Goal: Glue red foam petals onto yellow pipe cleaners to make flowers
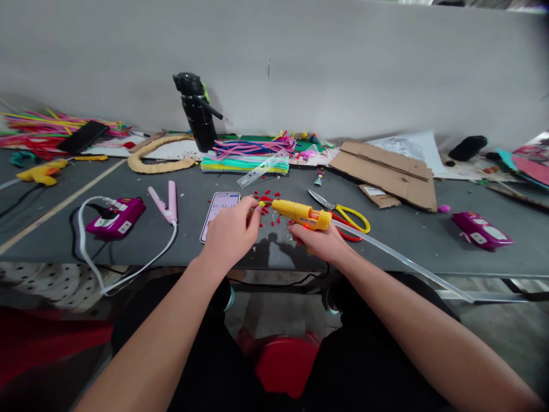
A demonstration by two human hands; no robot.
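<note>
My right hand (319, 240) grips a yellow glue gun (300, 214) by its handle, with a long clear glue stick (403, 260) trailing back to the right. The nozzle points left at my left hand (231, 232), whose fingers pinch a small red and yellow piece (261, 202) at the nozzle tip. Several small red bits (269, 197) lie scattered on the grey table (429, 234) around both hands. A phone (219, 209) showing a timer lies just left of my left hand.
Yellow-handled scissors (343, 213), a clear ruler (262, 169), stacked pipe cleaners (244, 155), a black bottle (198, 111), cardboard (386, 171), a pink hair iron (166, 203), two magenta power strips (115, 216) (480, 230), a second glue gun (40, 170).
</note>
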